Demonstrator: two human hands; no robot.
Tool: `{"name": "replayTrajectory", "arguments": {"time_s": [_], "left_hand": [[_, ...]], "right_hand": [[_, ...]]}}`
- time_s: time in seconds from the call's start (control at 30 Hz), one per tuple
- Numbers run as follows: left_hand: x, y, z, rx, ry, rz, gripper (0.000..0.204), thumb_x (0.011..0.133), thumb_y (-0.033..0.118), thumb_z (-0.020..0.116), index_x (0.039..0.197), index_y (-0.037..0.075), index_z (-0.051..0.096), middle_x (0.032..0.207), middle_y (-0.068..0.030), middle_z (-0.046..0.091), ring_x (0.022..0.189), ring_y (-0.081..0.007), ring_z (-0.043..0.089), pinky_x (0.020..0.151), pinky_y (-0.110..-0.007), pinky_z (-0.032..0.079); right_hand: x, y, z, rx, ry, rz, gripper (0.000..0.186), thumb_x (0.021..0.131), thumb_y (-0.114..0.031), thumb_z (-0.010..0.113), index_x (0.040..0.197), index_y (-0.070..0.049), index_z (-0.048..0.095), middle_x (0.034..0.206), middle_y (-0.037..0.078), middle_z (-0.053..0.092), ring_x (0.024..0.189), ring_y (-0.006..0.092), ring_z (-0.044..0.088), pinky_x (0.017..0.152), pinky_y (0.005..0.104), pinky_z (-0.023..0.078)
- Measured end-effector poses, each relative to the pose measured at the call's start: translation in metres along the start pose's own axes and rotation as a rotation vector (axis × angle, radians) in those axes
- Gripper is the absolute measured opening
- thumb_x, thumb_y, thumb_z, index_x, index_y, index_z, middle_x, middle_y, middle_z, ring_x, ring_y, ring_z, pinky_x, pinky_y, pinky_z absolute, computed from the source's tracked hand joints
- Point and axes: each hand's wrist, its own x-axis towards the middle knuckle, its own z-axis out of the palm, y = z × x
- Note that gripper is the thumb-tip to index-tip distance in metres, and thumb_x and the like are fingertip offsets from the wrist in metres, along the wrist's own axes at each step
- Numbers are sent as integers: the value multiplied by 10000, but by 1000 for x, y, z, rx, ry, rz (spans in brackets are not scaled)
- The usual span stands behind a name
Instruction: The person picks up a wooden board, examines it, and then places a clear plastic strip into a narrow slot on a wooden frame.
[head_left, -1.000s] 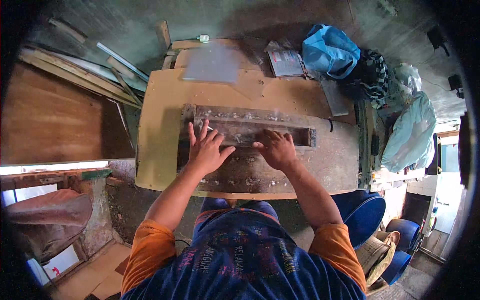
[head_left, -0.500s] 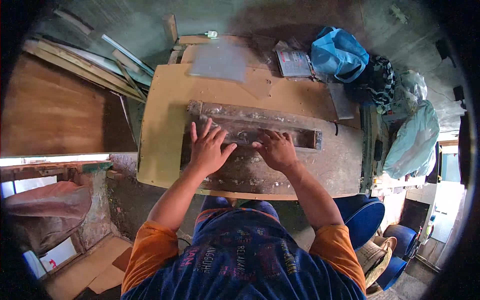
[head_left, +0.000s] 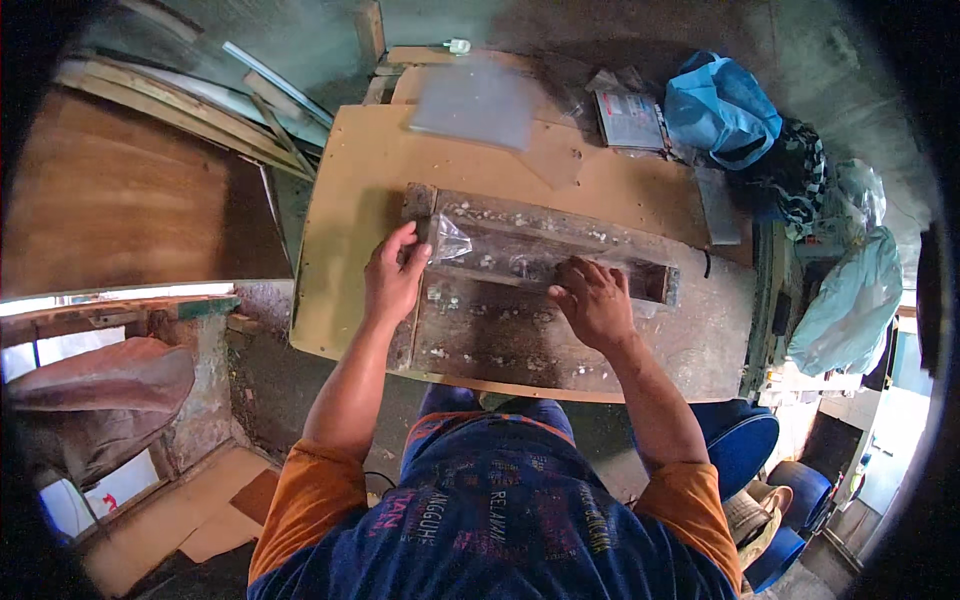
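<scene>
A worn wooden board with a long raised wooden trough (head_left: 540, 222) lies on the table. Clear plastic film (head_left: 453, 240) is in the trough, its left end crumpled and shiny. My left hand (head_left: 392, 282) is at the trough's left end, beside that film, thumb and fingers apart. Farther right, my right hand (head_left: 598, 305) lies over the trough with its fingers bent and thumb out to the left. The fingertips appear to rest on the film, though what is under them is hidden.
On the tan tabletop (head_left: 350, 240), a stack of clear plastic sheets (head_left: 472, 105) lies at the back. A flat package (head_left: 630, 120) and a blue plastic bag (head_left: 722, 108) are at the back right. Pale green bags (head_left: 848, 300) hang on the right; wooden planks (head_left: 190, 115) lean on the left.
My left hand has moved off the film toward the trough's left end, leaving crumpled film in sight. My right hand stays over the trough. The whole view has shifted slightly.
</scene>
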Motion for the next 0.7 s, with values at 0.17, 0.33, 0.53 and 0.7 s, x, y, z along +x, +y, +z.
{"name": "replayTrajectory", "arguments": {"time_s": [0.17, 0.33, 0.53, 0.7], "left_hand": [[5, -2, 5, 46, 160, 94, 527, 845, 300, 707, 1277, 47, 544, 1242, -176, 584, 1158, -314, 555, 973, -405, 435], [5, -6, -2, 136, 122, -14, 575, 840, 321, 708, 1316, 71, 505, 1277, -189, 556, 1184, -336, 533, 985, -417, 426], [9, -12, 7, 147, 168, 36, 594, 831, 270, 719, 1345, 95, 478, 1172, -166, 597, 1100, -325, 563, 947, -431, 439], [9, -6, 5, -60, 195, 78, 568, 821, 131, 722, 1338, 96, 490, 935, -97, 642, 842, -215, 606, 800, -364, 484]], "right_hand": [[6, -14, 11, -17, 118, -39, 440, 917, -463, 523, 1171, -118, 619, 1252, 119, 557, 1161, 295, 514, 976, 471, 369], [24, -45, -1, 126, 54, -253, 478, 911, -423, 561, 1251, -88, 569, 1282, 160, 538, 1160, 325, 517, 976, 472, 371], [51, -68, 10, 191, -29, -390, 530, 925, -481, 508, 1304, -112, 541, 1324, 158, 521, 1200, 347, 500, 971, 482, 381], [53, -58, 22, 72, -111, -280, 588, 932, -544, 439, 1286, -88, 549, 1296, 154, 538, 1180, 336, 509, 972, 480, 393]]}}
